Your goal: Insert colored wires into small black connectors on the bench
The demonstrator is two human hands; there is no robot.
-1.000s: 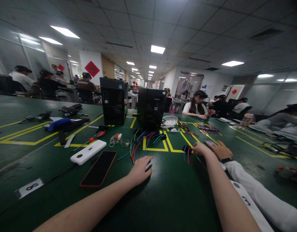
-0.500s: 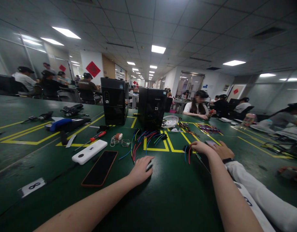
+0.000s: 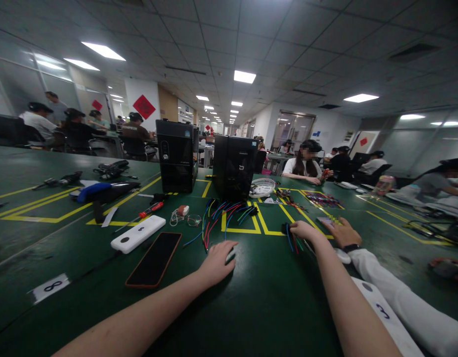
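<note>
My left hand [image 3: 216,263] rests on the green table with its fingers curled round a small pale and dark object [image 3: 230,255], mostly hidden and too small to name. Further right, my right hand [image 3: 305,231] is closed at a short bundle of coloured wires [image 3: 290,240] with a black end. Blue, red and green strands hang from it down to the tabletop; the fingertips are partly hidden. Beyond my left hand lie loose blue, red and green wires [image 3: 208,230], and more wires with black ends [image 3: 247,210] spread to their right.
Two black computer cases [image 3: 176,158] stand ahead. Left are a phone [image 3: 154,260], a white power bank [image 3: 138,234], a red screwdriver [image 3: 151,210] and glasses [image 3: 193,219]. A white basket [image 3: 262,187] sits behind. A co-worker's hand [image 3: 346,234] touches a phone [image 3: 327,222] at right.
My right hand has shifted slightly left with the wire bundle, whose strands now slant toward the right. My left hand has stayed in place. The co-worker's hand has barely moved.
</note>
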